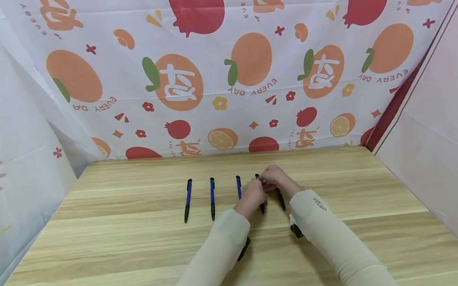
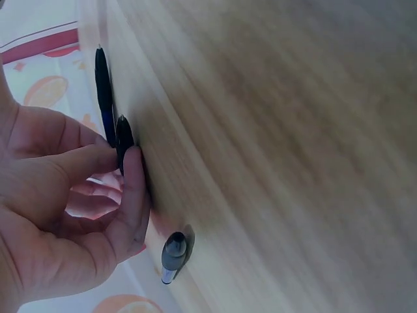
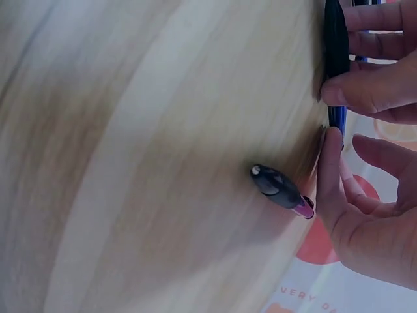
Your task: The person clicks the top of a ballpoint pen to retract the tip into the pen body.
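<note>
Several blue and black pens lie in a row on the wooden table. My left hand pinches the black grip of one pen between thumb and finger; its tip points up in the left wrist view. At that pen's blue far end is my right hand. One right fingertip touches or nearly touches the pen, and the thumb stands apart from it. To the right lies another pen, partly behind the right hand. Left of the hands is a pen whose lower part the left hand hides.
Two more pens, one at the far left and one beside it, lie roughly parallel on the table. A fruit-print curtain hangs along the back edge, with pale cloth walls at both sides.
</note>
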The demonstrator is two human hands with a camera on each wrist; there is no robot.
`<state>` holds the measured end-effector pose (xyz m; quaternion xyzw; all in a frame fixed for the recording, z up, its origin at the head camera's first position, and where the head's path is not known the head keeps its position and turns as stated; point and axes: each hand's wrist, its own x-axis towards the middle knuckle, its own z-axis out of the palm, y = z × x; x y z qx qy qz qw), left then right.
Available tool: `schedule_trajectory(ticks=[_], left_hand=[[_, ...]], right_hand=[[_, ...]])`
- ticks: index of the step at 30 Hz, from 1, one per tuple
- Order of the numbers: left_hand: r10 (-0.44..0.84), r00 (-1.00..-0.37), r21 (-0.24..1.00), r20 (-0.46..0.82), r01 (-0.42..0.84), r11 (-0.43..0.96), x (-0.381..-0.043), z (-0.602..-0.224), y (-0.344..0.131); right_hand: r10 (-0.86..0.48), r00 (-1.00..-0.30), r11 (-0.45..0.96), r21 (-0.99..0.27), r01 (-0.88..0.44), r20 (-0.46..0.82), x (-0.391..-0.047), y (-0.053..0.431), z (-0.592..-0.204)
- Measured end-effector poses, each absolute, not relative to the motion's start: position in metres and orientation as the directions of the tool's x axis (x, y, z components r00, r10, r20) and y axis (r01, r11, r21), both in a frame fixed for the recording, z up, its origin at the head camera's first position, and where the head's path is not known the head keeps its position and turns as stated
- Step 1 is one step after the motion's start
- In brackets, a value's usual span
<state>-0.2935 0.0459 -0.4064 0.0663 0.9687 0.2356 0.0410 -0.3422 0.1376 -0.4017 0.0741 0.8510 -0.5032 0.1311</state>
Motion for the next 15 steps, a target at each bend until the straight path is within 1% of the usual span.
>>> schedule_trajectory(ticks=[6,9,15], left_hand=[[0.171,-0.984,0.428,-0.057,0.131,0.894,-0.2941,-0.4050,0.0476],[0.174,-0.984,0.426,-0.048,0.137,0.894,-0.2938,-0.4055,0.0473],[0.171,-0.985,0.448,-0.017,0.145,0.882,-0.2927,-0.4061,0.0461]], right_hand=[[0.023,-0.947,0.455,-0.840,0.294,-0.319,-0.3455,0.1372,-0.4042],[0.022,-0.942,0.409,-0.856,0.315,-0.336,-0.3455,0.1379,-0.4036],[-0.004,-0.912,0.299,-0.870,0.391,-0.411,-0.3454,0.1414,-0.3978]])
